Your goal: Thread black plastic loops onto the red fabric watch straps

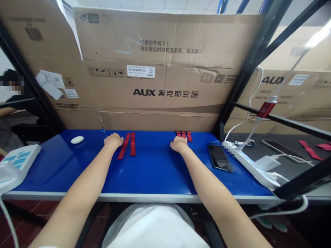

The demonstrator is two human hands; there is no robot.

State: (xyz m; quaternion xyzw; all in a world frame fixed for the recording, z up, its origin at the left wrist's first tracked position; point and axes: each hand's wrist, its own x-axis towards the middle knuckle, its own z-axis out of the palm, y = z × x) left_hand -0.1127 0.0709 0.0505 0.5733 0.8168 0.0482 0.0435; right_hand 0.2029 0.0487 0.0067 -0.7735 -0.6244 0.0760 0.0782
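Note:
My left hand (113,140) rests on the blue tabletop (155,172) with its fingers curled; whatever lies under them is hidden. Just right of it are two flat red fabric strips (132,144), one slanted and one nearly straight. Near the back edge, my right hand (179,144) is closed, knuckles up, at the near ends of several short red strips (189,136) with dark far ends. It partly covers these strips, and I cannot see whether its fingers grip one.
A phone (219,157) and a white power strip (253,167) with cables lie at the right. At the left are a white oval object (77,140) and a white device with blue keys (22,163). Cardboard (165,79) stands behind. Another person (20,93) sits far left.

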